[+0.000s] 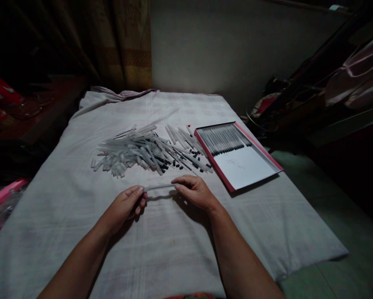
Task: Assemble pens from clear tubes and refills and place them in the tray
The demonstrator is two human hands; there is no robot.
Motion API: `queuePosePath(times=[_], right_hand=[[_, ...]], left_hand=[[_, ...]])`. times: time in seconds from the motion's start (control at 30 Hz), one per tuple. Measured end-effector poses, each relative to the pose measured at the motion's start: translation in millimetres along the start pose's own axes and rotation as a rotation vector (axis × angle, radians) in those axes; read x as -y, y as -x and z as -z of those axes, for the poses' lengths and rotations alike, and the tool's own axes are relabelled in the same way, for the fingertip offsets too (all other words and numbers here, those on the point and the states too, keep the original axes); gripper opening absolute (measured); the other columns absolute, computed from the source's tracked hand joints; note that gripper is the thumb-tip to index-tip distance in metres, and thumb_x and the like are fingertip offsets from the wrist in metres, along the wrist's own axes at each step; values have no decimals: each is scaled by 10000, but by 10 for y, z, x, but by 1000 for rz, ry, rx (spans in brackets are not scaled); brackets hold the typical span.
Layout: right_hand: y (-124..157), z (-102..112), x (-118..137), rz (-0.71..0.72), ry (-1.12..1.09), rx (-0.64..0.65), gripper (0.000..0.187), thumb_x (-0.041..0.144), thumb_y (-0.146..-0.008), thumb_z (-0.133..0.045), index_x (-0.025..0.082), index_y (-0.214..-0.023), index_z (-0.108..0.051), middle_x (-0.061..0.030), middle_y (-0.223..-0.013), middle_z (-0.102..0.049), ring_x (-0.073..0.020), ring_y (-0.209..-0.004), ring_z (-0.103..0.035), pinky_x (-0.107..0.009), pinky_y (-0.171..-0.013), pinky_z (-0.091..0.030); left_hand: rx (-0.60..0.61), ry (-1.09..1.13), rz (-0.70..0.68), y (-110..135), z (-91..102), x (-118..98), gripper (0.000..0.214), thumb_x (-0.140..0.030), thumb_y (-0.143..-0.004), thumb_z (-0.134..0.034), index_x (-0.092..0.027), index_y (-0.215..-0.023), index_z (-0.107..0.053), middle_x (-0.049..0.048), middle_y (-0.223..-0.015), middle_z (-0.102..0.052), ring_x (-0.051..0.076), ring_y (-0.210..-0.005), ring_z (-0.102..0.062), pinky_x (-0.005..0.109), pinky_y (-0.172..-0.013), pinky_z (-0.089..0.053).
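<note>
thin tube (pixel 160 187) is up between both hands, on the near side of the loose parts, just above the cloth. darker streak along it; can't tell if that's a refill inside.

left hand (pixel 128 204): pinching the left end, thumb on top. right hand (pixel 197 192): thumb and fingers on the right end. neither is released.

handling, my read: light pinch at the very ends, both ends in line, work along the axis. side load could bow something this slim. turning it toward the light would help check the ends; the room is dim.

just beyond, far and left: heap of translucent pieces (pixel 136 149), with small black plugs (pixel 192 153) scattered on its right side. right of that, a red-edged box (pixel 251 168) with a row of pens (pixel 223 139) across its far half, black ends toward near.

all on a pale checked cloth (pixel 161 249). curtain (pixel 133 50) far left.
</note>
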State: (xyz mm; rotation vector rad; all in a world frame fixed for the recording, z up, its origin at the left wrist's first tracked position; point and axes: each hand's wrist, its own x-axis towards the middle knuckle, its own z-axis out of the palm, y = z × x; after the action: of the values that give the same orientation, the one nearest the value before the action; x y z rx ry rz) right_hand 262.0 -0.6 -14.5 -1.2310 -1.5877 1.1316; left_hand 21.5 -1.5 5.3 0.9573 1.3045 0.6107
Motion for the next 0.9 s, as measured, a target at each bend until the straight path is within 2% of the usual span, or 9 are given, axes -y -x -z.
queuePosePath(times=[0.07, 0.13, 0.2, 0.27, 0.37, 0.47, 0.6, 0.77, 0.9], right_hand=[[11, -9, 10, -23, -1, 39, 222, 287, -839, -645, 185, -971, -791, -61, -915, -774, -194, -839, -704, -319, -782, -536], [21, -23, 29, -44, 20, 97, 221, 285, -850, -634, 188, -972, -790, -47, -891, -777, -191, -821, -704, -308, -766, -530], [26, -44, 50, -49, 66, 146, 210, 281, -866, -619, 197, -951, -792, -33, -862, -775, -186, -807, -701, -289, -745, -518], [27, -71, 67, -32, 114, 158, 205, 275, -880, -604, 203, -917, -793, -23, -827, -765, -180, -781, -696, -275, -722, -505], [21, -116, 77, 18, 153, 137, 205, 267, -889, -594, 204, -884, -789, -26, -805, -757, -180, -758, -692, -271, -715, -497], [14, -144, 76, 56, 162, 130, 209, 267, -894, -588, 206, -882, -787, -37, -820, -762, -185, -770, -697, -272, -718, -496], [8, -137, 74, 68, 176, 160, 220, 269, -904, -581, 199, -872, -788, -46, -798, -758, -187, -745, -695, -270, -697, -493], [14, -160, 69, 60, 176, 163, 222, 265, -910, -584, 193, -871, -790, -50, -796, -758, -185, -745, -698, -263, -698, -497], [20, -230, 50, 78, 179, 99, 209, 266, -903, -588, 195, -888, -784, -55, -824, -766, -178, -763, -700, -261, -719, -502]], left_hand=[[-31, -33, -25, -10, -6, 44, 522, -707, -691, -631, -191, -702, -550, -63, -503, -462, 73, -385, -360, 175, -363, -226], [-103, -105, -126, -24, -15, 114, 518, -713, -740, -577, -203, -674, -521, -63, -500, -439, 82, -406, -358, 188, -380, -258], [-188, -188, -252, -40, -25, 189, 502, -693, -790, -540, -209, -661, -512, -42, -531, -466, 105, -466, -412, 204, -422, -322], [-238, -233, -318, -49, -32, 242, 486, -679, -813, -526, -215, -667, -513, -23, -574, -501, 128, -531, -465, 222, -475, -381], [-228, -183, -303, -45, -41, 244, 497, -707, -790, -540, -223, -686, -494, -22, -615, -514, 134, -554, -481, 237, -509, -412], [-177, -121, -262, -28, -45, 191, 529, -739, -764, -554, -224, -682, -464, -40, -604, -477, 115, -514, -434, 227, -482, -383], [-132, -144, -266, -27, -26, 162, 527, -727, -778, -549, -221, -658, -463, -39, -595, -462, 116, -519, -431, 225, -479, -381], [-121, -198, -294, -63, 19, 237, 489, -679, -832, -522, -217, -674, -489, -26, -615, -485, 130, -565, -464, 231, -508, -410], [-144, -127, -286, -67, 19, 257, 520, -708, -813, -546, -211, -677, -480, -36, -608, -469, 114, -543, -438, 214, -483, -393]])
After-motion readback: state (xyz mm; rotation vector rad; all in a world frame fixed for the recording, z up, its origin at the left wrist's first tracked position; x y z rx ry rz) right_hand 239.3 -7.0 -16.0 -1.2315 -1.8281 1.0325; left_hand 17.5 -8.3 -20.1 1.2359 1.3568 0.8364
